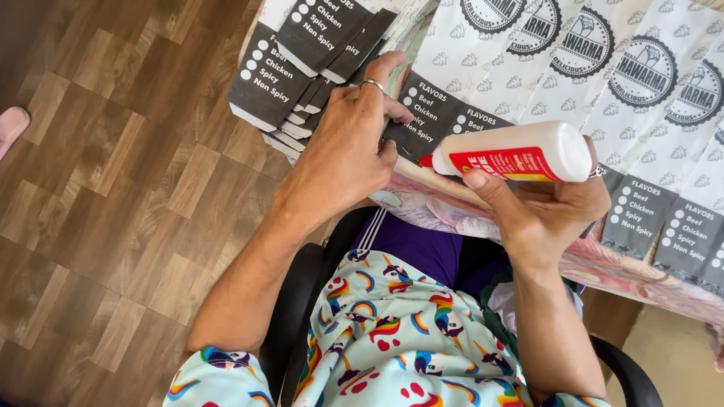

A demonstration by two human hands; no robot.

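— What do you see from the head view, looking down over the lap?

— The person sits in a black chair (302, 301), in clothes printed with unicorns and rainbows. The right hand (554, 207) holds a white glue bottle (520, 153) with a red label. The fingers (483, 185) are wrapped closed around its body, thumb on the near side, and the bottle lies almost level with its red nozzle pointing left, toward the other hand.

— And the left hand (347, 147)?

— It presses flat on a paper bag (434, 113), fingers bent down onto the dark band at its end, a ring on one finger. It grips nothing; it just pins the paper to the surface (626, 275).

— Where is the nozzle relative to that bag?

— Just beside the left hand's fingertips, right over the dark band. Whether it touches the paper I cannot tell.

— What else lies there?

— A row of white bags with round dark emblems (648, 71) fans out to the right, overlapping. A stack of folded bags (286, 75) hangs off the far left edge, above the wooden floor (113, 188). A pink shoe (11, 128) shows at the left border.
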